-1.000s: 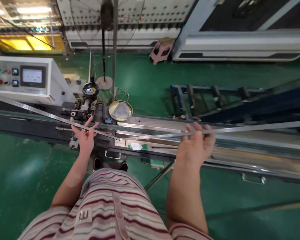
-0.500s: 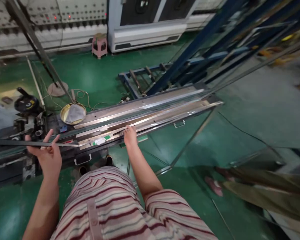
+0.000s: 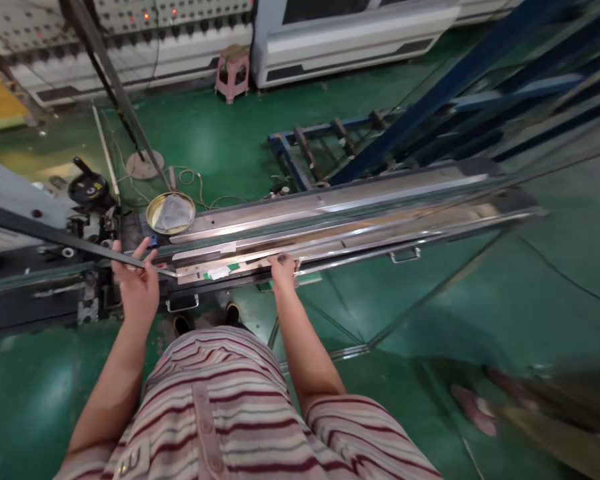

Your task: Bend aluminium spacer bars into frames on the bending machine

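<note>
In the head view, a long thin grey metal strip [image 3: 55,237] is pinched near its right end by the left hand [image 3: 136,285], fingers closed on it, the strip running up-left. The right hand [image 3: 283,272] is pressed, fingers curled, on the front edge of a long steel machine bed [image 3: 360,213]; whether it grips anything cannot be told.
</note>
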Demonstrator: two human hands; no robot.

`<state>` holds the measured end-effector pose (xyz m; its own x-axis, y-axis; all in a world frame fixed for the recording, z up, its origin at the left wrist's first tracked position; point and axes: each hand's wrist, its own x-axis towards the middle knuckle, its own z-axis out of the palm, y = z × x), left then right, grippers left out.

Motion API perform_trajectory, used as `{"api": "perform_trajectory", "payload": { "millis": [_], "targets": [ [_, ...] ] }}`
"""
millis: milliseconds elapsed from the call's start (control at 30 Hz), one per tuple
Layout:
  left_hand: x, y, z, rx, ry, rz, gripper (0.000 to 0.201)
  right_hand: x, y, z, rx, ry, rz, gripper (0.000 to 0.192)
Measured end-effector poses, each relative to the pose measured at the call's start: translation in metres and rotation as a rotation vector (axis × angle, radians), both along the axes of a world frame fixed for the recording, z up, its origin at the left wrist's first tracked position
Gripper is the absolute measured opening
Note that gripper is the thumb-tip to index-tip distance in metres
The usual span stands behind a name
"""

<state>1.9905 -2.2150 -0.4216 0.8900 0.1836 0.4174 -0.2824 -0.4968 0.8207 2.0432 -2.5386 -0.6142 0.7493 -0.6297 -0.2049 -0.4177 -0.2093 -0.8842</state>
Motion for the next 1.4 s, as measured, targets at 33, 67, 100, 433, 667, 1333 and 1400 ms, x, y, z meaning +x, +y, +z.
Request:
{"api": "perform_trajectory", "payload": {
  "millis": [33, 67, 100, 433, 667, 1333, 1400],
  "targets": [
    [-0.001, 0.003, -0.002, -0.02, 0.016, -0.012, 0.068, -0.004, 0.014, 0.003, -0.071, -0.037, 0.011, 0.069],
    [-0.002, 0.006, -0.005, -0.044, 0.035, -0.023, 0.066, -0.009, 0.031, 0.009, -0.142, -0.091, 0.042, 0.066],
    [-0.003, 0.008, -0.007, -0.071, 0.055, -0.034, 0.064, -0.014, 0.049, 0.016, -0.197, -0.159, 0.111, 0.06],
    [-0.009, -0.013, -0.006, -0.084, 0.134, -0.061, 0.064, -0.028, 0.191, 0.082, 0.161, -0.629, 0.924, 0.032],
    [0.0, -0.04, -0.012, -0.067, 0.121, -0.05, 0.068, -0.029, 0.193, 0.083, 0.28, -0.668, 0.845, 0.029],
    [0.015, -0.071, -0.023, -0.025, 0.125, -0.063, 0.055, -0.016, 0.161, 0.077, 0.38, -0.68, 0.803, 0.019],
    [0.016, -0.07, -0.023, 0.007, 0.119, -0.066, 0.052, -0.015, 0.161, 0.076, 0.362, -0.691, 0.8, 0.018]
  ]
}}
